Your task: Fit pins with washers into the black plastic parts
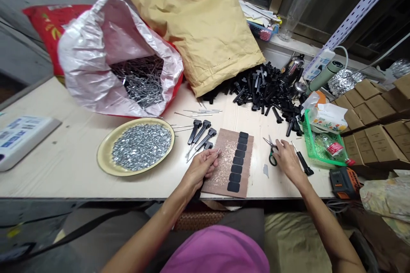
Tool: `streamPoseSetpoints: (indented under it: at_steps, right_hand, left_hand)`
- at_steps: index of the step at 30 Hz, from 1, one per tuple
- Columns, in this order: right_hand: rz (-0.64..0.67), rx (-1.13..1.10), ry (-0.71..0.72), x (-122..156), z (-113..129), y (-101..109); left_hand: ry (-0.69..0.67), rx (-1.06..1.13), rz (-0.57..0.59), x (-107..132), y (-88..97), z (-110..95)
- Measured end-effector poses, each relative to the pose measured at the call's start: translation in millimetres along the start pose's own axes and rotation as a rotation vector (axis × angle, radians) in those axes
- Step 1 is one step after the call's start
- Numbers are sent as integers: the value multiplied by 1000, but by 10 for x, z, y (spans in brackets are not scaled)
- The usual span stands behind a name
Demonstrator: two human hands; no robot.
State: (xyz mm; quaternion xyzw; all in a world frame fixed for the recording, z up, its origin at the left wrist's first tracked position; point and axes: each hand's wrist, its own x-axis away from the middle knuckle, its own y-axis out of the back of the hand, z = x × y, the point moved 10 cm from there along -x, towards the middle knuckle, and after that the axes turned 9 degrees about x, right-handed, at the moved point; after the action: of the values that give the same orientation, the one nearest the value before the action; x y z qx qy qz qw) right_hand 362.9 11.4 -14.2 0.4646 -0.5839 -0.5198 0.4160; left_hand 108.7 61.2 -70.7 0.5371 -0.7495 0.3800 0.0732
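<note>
My left hand [204,165] is closed in a pinch over the left side of a brown board [248,170]. A thin metal rod [218,151] pokes out from its fingertips; a black part shows below the hand, mostly hidden. A column of black rounded pads [237,168] lies on the board. My right hand [286,158] is low over the table with fingers apart, beside scissors [272,153] with dark handles; whether it touches them I cannot tell. Right of it lies a black-handled metal rod [303,163]. Several black-headed tools [201,134] lie left of the board.
A cream dish [104,160] holds small silvery metal pieces. Behind it, an open red-and-white sack [80,68] contains metal rods. A pile of black plastic parts [259,89] spreads beneath a yellow sack [205,30]. On the right are a green basket [315,155], cardboard boxes [384,145] and a battery pack [345,182].
</note>
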Motion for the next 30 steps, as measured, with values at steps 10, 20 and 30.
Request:
streamPoseSetpoints:
  at_steps: [10, 20, 30]
  right_hand:
    - [-225, -70, 648, 229, 1829, 70]
    - [-79, -1030, 229, -92, 1395, 181]
    - [-77, -1364, -4, -53, 1253, 221]
  left_hand:
    - [-18, -66, -7, 112, 64, -13]
    - [-13, -3, 44, 172, -92, -10]
    - [-75, -23, 88, 170, -228, -19]
